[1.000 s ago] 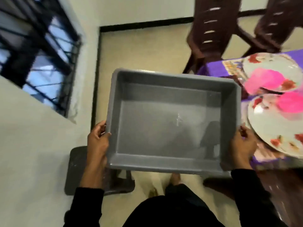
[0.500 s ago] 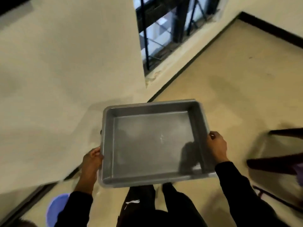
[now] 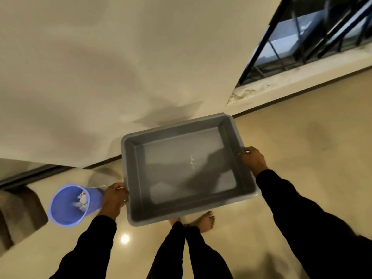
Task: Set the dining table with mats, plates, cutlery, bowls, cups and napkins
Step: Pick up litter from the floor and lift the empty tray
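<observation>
You are facing a pale wall (image 3: 100, 67) with a barred window (image 3: 314, 41) at the upper right, standing on a glossy floor (image 3: 302, 141) well away from any dining table; none is in view. Between your hands you carry a grey tub (image 3: 185, 168), level and with nothing in it. Your left hand (image 3: 113, 199) has its fingers curled over the tub's left rim, and your right hand (image 3: 252, 159) wraps the right rim the same way. A blue bin (image 3: 70, 204) with crumpled paper inside stands just beside your left hand, on the floor. With no mats, plates, cutlery, bowls, cups or napkins visible, you cannot judge the table's state here; the bare tub suggests its load is already delivered.
</observation>
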